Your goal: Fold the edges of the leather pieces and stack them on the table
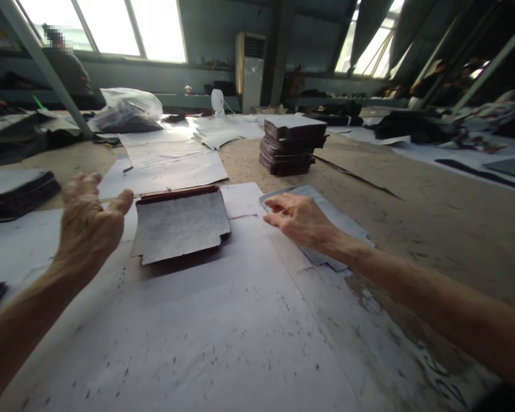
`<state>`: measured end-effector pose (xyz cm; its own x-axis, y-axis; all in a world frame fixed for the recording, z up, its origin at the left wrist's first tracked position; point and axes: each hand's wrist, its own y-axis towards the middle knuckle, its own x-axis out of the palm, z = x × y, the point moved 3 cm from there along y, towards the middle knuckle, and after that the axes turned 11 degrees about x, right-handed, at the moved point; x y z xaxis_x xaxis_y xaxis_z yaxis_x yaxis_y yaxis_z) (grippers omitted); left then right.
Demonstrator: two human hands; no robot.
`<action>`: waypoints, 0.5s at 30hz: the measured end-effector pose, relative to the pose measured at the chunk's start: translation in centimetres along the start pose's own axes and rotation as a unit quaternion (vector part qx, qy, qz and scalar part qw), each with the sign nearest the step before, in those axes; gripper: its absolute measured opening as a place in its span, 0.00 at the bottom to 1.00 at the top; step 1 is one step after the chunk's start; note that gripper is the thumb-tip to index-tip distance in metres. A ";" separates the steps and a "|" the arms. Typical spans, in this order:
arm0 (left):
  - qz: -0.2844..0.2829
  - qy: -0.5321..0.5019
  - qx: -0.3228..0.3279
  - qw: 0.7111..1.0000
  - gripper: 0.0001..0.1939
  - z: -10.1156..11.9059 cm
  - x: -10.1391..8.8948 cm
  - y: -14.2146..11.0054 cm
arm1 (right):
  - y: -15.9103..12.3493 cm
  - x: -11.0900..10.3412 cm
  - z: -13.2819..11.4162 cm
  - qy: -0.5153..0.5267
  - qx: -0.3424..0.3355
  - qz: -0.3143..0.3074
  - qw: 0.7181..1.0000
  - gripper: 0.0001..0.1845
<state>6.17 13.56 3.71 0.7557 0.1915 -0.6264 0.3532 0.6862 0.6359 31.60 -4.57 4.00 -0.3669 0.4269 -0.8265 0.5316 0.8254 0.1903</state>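
White, dark-specked paper (240, 309) spreads nearest us, bearing a grey, notched flat piece (178, 223) with a reddish-brown far edge. Beside it our left hand (94, 220) is spread wide, empty; our right hand (294, 217), half-curled, thumb apart, holds nothing visible over a pale grey sheet (331, 214), contact unclear.

Head-worn cam. (1 view): faces fwd. & down across worktop (433, 229); hands (298, 220) at near range, windows (109, 28) at far side.
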 end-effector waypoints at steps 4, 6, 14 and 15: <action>0.044 0.001 0.129 0.991 0.21 6.2 -1.2 -1.9 | -4.4 -3.6 4.5 -0.076 0.042 0.006 0.996 0.14; 0.016 -0.049 0.189 0.981 0.20 9.4 -0.5 -3.7 | -4.9 -5.2 7.0 -0.104 0.099 0.029 0.989 0.14; -0.321 -0.339 -0.082 0.880 0.23 16.1 8.8 -8.8 | 1.5 -6.5 14.9 -0.125 0.276 0.026 0.953 0.14; -0.319 -0.331 -0.097 0.883 0.23 16.6 9.7 -8.4 | 2.2 -6.3 15.1 -0.121 0.282 0.017 0.952 0.14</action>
<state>19.73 -1.98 -0.18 0.6164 -0.6858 -0.3870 0.7709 0.6258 0.1187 46.58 -11.03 1.58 -0.1930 0.2956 -0.9356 0.8902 0.4537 -0.0403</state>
